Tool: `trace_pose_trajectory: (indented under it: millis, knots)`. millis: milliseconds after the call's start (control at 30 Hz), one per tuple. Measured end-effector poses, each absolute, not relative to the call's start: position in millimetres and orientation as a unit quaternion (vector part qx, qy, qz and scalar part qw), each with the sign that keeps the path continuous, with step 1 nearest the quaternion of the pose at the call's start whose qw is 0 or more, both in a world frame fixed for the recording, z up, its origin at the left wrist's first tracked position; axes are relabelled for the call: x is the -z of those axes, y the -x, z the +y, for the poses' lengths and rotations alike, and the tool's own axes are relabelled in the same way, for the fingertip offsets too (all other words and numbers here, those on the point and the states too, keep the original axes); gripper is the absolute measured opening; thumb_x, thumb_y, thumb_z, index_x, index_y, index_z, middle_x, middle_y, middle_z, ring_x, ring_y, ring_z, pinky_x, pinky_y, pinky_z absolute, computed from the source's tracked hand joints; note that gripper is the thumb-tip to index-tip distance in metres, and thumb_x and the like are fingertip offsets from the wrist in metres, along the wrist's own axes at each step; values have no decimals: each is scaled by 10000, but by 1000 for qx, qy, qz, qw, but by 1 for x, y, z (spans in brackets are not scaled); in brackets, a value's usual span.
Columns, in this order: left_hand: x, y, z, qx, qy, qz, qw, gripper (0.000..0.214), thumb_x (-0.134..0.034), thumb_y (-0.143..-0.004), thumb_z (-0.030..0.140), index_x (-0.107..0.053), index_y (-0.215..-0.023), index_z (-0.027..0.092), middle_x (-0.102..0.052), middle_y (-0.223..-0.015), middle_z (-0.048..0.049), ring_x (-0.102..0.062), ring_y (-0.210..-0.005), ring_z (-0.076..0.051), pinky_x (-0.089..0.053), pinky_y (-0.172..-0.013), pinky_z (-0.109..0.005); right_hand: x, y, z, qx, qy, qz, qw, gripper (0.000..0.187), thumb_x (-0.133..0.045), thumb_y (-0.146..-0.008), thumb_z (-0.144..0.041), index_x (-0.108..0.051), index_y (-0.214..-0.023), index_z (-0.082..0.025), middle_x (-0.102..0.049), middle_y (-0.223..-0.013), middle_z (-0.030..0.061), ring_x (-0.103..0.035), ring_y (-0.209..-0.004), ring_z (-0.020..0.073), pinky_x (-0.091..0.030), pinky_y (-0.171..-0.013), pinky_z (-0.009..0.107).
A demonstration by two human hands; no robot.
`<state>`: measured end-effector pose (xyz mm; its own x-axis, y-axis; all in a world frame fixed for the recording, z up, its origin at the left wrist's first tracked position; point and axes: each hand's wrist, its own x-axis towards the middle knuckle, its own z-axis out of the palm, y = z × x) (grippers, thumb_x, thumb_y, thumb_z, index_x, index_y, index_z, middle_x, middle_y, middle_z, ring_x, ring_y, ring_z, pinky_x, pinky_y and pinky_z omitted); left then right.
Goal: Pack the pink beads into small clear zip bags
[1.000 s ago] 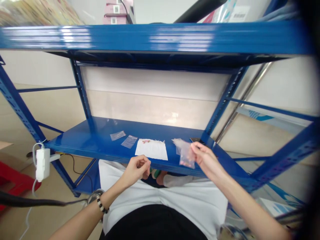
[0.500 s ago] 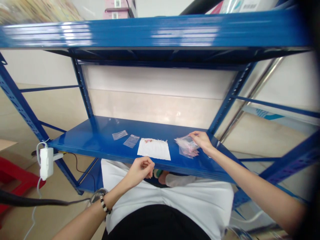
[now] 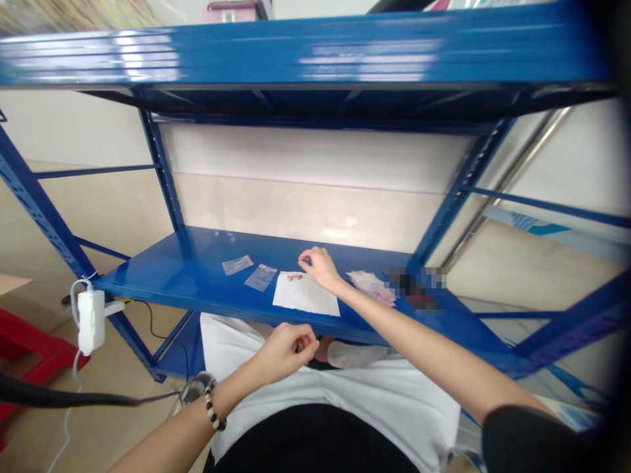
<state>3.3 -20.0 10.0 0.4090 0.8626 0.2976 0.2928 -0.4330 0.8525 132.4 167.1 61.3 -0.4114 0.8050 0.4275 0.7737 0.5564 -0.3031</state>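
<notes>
My right hand [image 3: 320,267] hovers over the back right part of a white sheet [image 3: 306,295], its fingers curved and the thumb a little apart from the forefinger. Nothing shows between them. On the sheet's back left part lies a small pinkish-brown item [image 3: 294,277], too small to name. My left hand [image 3: 290,353] is loosely curled in front of the shelf edge, above my lap; the inside of its grip is hidden. Two clear plastic bags [image 3: 260,277] lie left of the sheet. To the right is a pile of clear bags [image 3: 372,287] with pinkish contents.
A blue metal shelf [image 3: 207,253] carries these things, with another blue shelf beam [image 3: 271,56] above. A pixelated patch covers something right of the bag pile. A white power adapter [image 3: 92,322] hangs at the left post, near a red stool [image 3: 37,348].
My right hand has left the bag pile and moved left to above the white sheet. The pile stays on the shelf. My left hand has shifted slightly right and nearer to me, still curled.
</notes>
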Motion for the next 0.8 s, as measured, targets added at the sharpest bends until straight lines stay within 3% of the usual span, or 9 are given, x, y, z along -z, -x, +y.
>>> trace_pose_trajectory:
  millis: [100,200,300,400,567,667,800]
  knots:
    - [-7,-2,-22,-361,-795,386,300,164,-537,-882,242,-618,-755,178,-644,-622,-2,-549,-546,-118,-382,-568,-222,-57,-85,178,-65,465,-853,226,181,-641,-852,-322,-719,-958,-197,-675,-998,102,-545,-992,255,-401,-844,338]
    - [-6,0,-20,-347,-810,393,263,155,-529,-883,235,-624,-771,185,-653,-638,2,-563,-560,-118,-379,-581,-220,-50,-54,187,-96,475,-850,207,191,-719,-795,-371,-727,-836,-185,-701,-909,103,-573,-976,264,-416,-818,331]
    - [-6,3,-18,-336,-817,398,247,152,-526,-883,233,-619,-773,184,-653,-642,6,-567,-569,-115,-375,-593,-218,-46,-35,192,-146,485,-841,191,155,-781,-725,-302,-705,-685,-173,-708,-787,86,-624,-861,240,-436,-752,299]
    - [-9,4,-17,-342,-810,404,254,155,-533,-878,234,-612,-758,176,-634,-619,11,-543,-555,-107,-365,-586,-214,-53,-31,191,-201,473,-834,198,85,-757,-727,-225,-708,-702,-160,-710,-755,62,-640,-730,190,-441,-664,251]
    - [-8,3,-11,-392,-723,385,419,273,-531,-905,376,-588,-761,151,-595,-554,3,-521,-489,-100,-384,-542,-205,-98,-64,162,-270,412,-829,266,116,-626,-835,-216,-684,-904,-143,-694,-835,36,-609,-733,122,-441,-647,194]
    - [-5,6,-3,-413,-631,344,560,415,-497,-906,517,-566,-757,135,-614,-543,-34,-553,-465,-118,-394,-501,-207,-115,-104,112,-432,301,-777,344,175,-609,-857,-312,-624,-919,-149,-640,-778,21,-556,-653,111,-412,-576,200]
    - [-8,10,0,-408,-474,302,720,611,-437,-862,668,-618,-899,85,-704,-743,-145,-677,-633,-227,-485,-538,-279,-89,-153,31,-507,258,-747,344,167,-550,-914,-346,-525,-905,-182,-577,-683,-20,-526,-590,110,-398,-574,222]
